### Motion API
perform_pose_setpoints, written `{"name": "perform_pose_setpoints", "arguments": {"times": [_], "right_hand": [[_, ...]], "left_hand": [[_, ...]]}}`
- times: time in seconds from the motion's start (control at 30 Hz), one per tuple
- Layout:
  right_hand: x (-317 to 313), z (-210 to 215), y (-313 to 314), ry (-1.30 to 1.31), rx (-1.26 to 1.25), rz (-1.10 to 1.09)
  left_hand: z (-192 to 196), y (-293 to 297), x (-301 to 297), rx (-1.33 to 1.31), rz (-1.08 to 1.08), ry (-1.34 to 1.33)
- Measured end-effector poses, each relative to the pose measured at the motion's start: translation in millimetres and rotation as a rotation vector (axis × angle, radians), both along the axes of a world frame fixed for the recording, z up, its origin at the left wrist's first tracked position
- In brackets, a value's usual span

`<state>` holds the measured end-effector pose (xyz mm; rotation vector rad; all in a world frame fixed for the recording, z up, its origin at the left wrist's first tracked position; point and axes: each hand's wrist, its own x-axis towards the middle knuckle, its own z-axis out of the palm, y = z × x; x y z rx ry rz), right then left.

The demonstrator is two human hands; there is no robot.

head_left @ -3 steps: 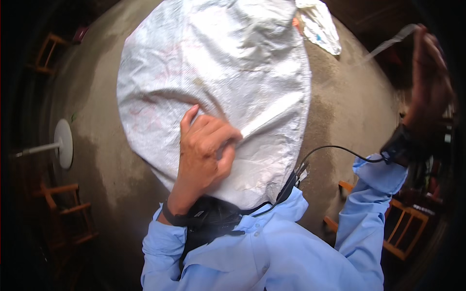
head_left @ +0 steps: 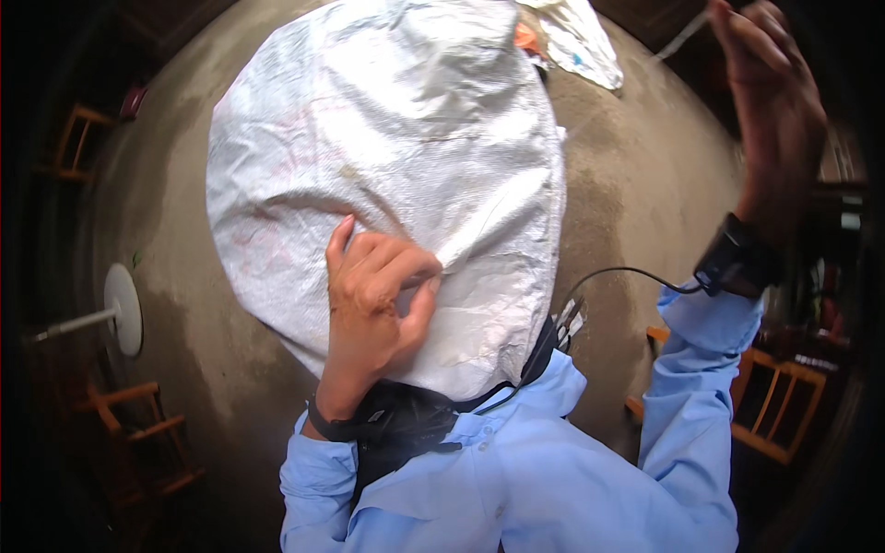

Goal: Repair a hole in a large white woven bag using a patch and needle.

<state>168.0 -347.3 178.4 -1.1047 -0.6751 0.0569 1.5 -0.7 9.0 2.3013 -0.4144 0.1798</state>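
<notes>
A big white woven sack (head_left: 396, 157) fills the middle of the view, bulging above my chest. My left hand (head_left: 373, 300) grips a fold of the sack near its lower edge, fingers curled into the fabric. My right hand (head_left: 770, 111) is raised high at the upper right, pinching the end of a thin white strip (head_left: 682, 37) that runs off toward the sack's top. Both wrists carry black bands, and a black cable (head_left: 618, 274) runs from the right one to my chest.
The floor is bare grey concrete (head_left: 645, 203). Another white bag with an orange object (head_left: 576, 37) lies beyond the sack. A round white fan base (head_left: 124, 309) stands at the left. Wooden chairs (head_left: 138, 433) stand at lower left and lower right (head_left: 779, 405).
My left hand has shifted its grip slightly on the sack's fold. My right hand stays raised with the strip.
</notes>
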Motion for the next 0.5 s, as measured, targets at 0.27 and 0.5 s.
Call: {"name": "perform_pose_setpoints", "arguments": {"times": [0.27,0.5], "right_hand": [[-3.2,-10.0,48.6,-0.243,-0.031,0.103],[-51.5,-88.7,133.8,-0.083,-0.638,-0.148]], "left_hand": [[-5.7,-7.1,-4.6,0.022,-0.020,-0.043],[-13.5,-7.4,-10.6,0.005,0.008,-0.015]]}}
